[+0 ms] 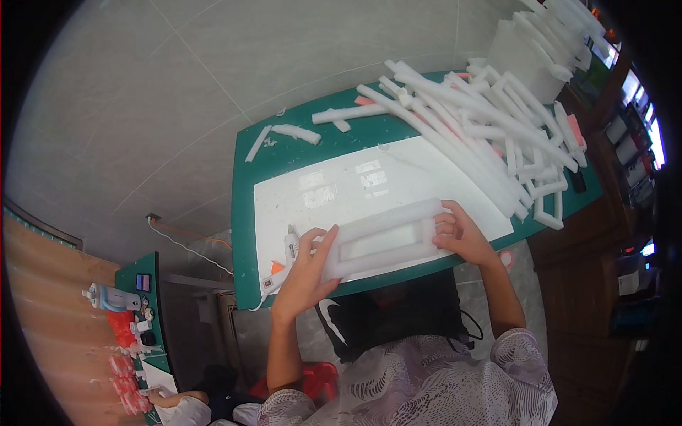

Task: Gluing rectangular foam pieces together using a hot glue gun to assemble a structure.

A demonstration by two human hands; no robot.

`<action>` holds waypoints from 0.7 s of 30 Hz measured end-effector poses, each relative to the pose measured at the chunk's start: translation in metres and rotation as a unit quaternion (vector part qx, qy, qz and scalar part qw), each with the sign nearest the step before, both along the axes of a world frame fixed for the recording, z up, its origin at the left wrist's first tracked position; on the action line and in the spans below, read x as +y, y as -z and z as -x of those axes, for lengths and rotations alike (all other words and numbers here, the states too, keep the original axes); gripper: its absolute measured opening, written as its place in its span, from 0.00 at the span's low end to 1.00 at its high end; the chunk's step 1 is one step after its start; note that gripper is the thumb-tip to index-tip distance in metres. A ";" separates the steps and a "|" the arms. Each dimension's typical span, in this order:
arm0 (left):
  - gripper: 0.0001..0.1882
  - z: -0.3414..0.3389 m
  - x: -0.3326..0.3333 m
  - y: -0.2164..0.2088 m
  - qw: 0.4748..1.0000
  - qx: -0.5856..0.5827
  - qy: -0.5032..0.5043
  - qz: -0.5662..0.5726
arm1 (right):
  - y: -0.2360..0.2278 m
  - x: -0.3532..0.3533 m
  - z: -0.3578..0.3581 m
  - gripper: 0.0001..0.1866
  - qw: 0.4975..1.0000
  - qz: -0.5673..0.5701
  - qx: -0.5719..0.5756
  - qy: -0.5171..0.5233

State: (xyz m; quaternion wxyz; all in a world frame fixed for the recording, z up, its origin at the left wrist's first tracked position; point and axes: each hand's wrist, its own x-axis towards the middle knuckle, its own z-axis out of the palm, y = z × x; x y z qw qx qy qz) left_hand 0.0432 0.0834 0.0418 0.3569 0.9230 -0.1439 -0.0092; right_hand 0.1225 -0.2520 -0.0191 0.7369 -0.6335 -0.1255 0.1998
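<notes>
A: Entry, head view. Nearest the lens: the person's patterned sleeves and a black bag at the lap, below the table edge

B: Hands?

A: Left hand lies on the left end of a white foam frame, fingers spread and curled over its corner, thumb on top. Right hand has the right end, fingers bent around the short side of the frame. Both hands grip it

B: Frame position?

A: A rectangle of foam strips, open in the middle, lying flat at the near edge of the green table, on a white sheet that covers most of the tabletop. The frame is tilted a little, its right end farther from the person

B: Near the left hand?

A: A white glue gun lies on the sheet just left of the frame, close to the thumb; whether it touches the hand cannot be told

B: Farther out?

A: A pile of foam strips heaped across the far right of the table, some reaching over the sheet. Two loose foam pieces lie at the far left corner, well apart from the frame. Beyond them, grey tiled floor

B: Off to the side?

A: A second, small green table at lower left with red and white small items; another person's hand beside it
</notes>
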 end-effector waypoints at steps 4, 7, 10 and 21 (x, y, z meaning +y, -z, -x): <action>0.47 -0.001 0.001 -0.001 1.000 0.015 0.008 -0.009 | -0.001 0.000 0.000 0.37 1.000 0.013 -0.012 -0.006; 0.47 -0.003 0.000 -0.001 1.000 0.002 0.016 -0.007 | 0.000 -0.001 0.001 0.38 1.000 0.004 -0.009 -0.010; 0.46 -0.005 0.001 0.002 0.999 -0.027 0.026 -0.015 | -0.010 0.001 0.005 0.39 1.000 0.016 -0.013 -0.011; 0.47 -0.003 0.004 0.006 1.000 -0.025 0.013 -0.004 | -0.014 0.003 0.007 0.41 0.999 0.037 -0.028 -0.009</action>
